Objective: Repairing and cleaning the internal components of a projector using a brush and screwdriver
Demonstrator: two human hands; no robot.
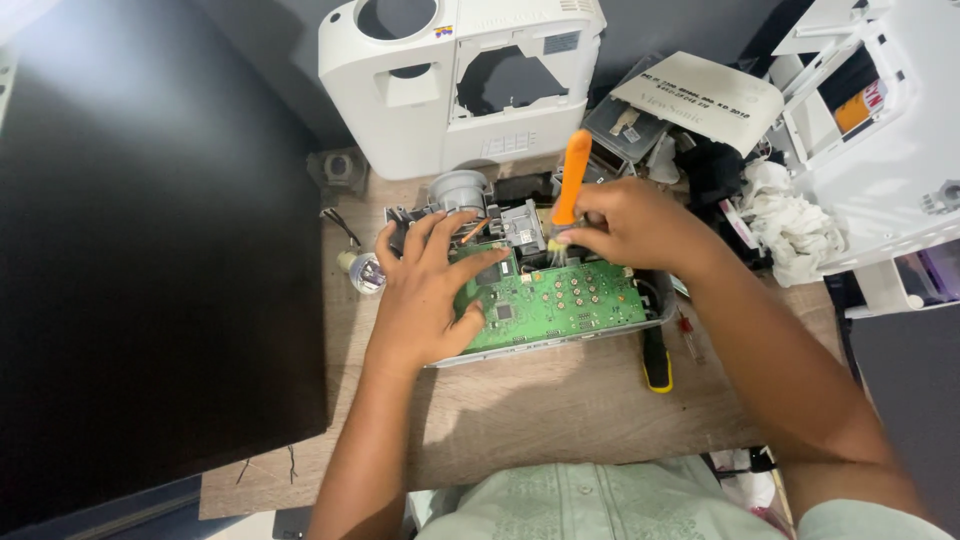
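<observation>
Right hand (625, 225) closes its grip on an orange-handled screwdriver (573, 176) — tip down at the green board (560, 300); left hand (425, 290) lies flat on it, fingers spread — holding nothing.

The widest free room is the bare wooden desk (560, 400) in front of the green circuit board (560, 300), between the person's forearms. A yellow-handled tool (656, 362) lies just right of the board and narrows that side. To the left a big black panel (150, 250) walls off the desk edge, leaving only a thin strip where a small round part (366, 272) sits. Behind the board a white casing (450, 90) blocks any approach from the far side. At the right, crumpled white cloth (795, 225) and what look like dark loose parts, hard to make out, crowd the corner beside a second white housing (890, 140).
</observation>
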